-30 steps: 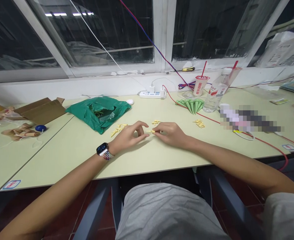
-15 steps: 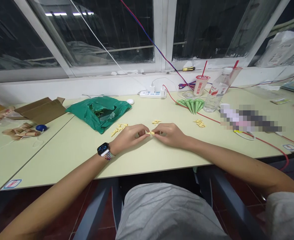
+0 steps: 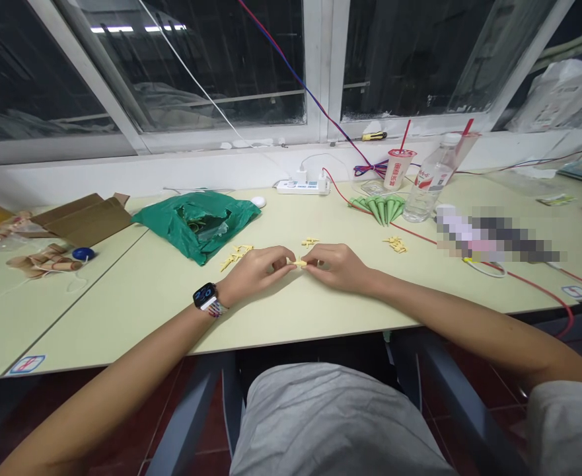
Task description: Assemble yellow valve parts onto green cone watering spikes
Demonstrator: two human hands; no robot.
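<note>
A small yellow plastic piece [image 3: 298, 263] is pinched between my two hands above the table, its exact shape too small to make out. The thumb and fingers of my left hand [image 3: 263, 268] close on its left end, and my right hand [image 3: 337, 266] grips the right end. Beside my left hand lies a loose pile of similar yellow pieces [image 3: 236, 256]. Just beyond my fingertips rests a smaller group of yellow pieces [image 3: 310, 242]. Farther right is another yellow pile [image 3: 395, 244]. Green cone-shaped pieces [image 3: 382, 209] lie fanned out behind it.
A torn green bag [image 3: 196, 221] sits at back left, near a cardboard box [image 3: 82, 218] and wooden pieces [image 3: 45, 261]. At back right stand a lidded cup [image 3: 398, 168] and a water bottle [image 3: 427, 182]. A red cable [image 3: 414, 237] crosses the right side. Behind is a power strip [image 3: 300, 187].
Both hands stay in nearly the same place. The yellow piece between the fingertips looks slightly shifted, its parts now closer together; the view has barely moved.
</note>
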